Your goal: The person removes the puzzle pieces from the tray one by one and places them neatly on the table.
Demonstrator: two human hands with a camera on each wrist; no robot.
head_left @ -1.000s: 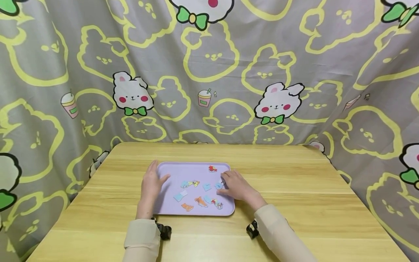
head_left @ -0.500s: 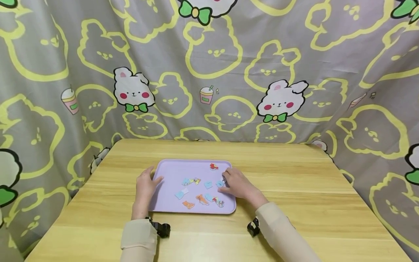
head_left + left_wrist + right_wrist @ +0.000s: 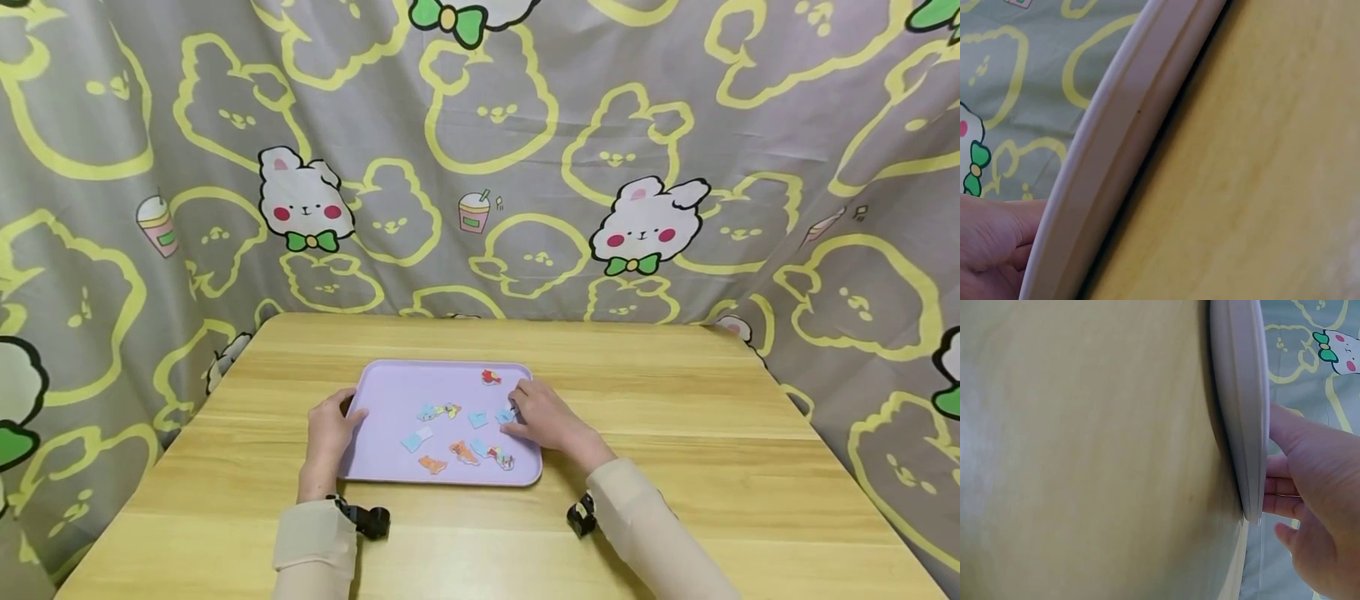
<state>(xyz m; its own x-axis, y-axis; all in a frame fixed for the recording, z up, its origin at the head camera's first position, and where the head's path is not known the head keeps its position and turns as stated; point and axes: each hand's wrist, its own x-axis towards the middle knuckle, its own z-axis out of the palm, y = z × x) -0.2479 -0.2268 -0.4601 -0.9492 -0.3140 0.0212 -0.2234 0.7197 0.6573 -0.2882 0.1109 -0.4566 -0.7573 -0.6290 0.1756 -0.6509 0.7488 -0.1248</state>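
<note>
My left hand grips the left edge of a lilac tray, its thumb over the rim. In the left wrist view part of that hand shows behind the tray's side. My right hand reaches over the tray's right rim, curled thumb and fingers around a light blue puzzle piece. The right wrist view shows this hand beyond the tray's side, which hides the piece. Just left of it lies another light blue piece.
Other flat pieces lie in the tray: a red one at the back, a blue-and-yellow pair, a blue-and-white one, and orange ones near the front. The wooden table backs onto a patterned curtain.
My left hand, earlier held open at the tray's left edge, has moved left and closed on the rim. My right hand stays around the light blue piece. The head view has shifted slightly.
</note>
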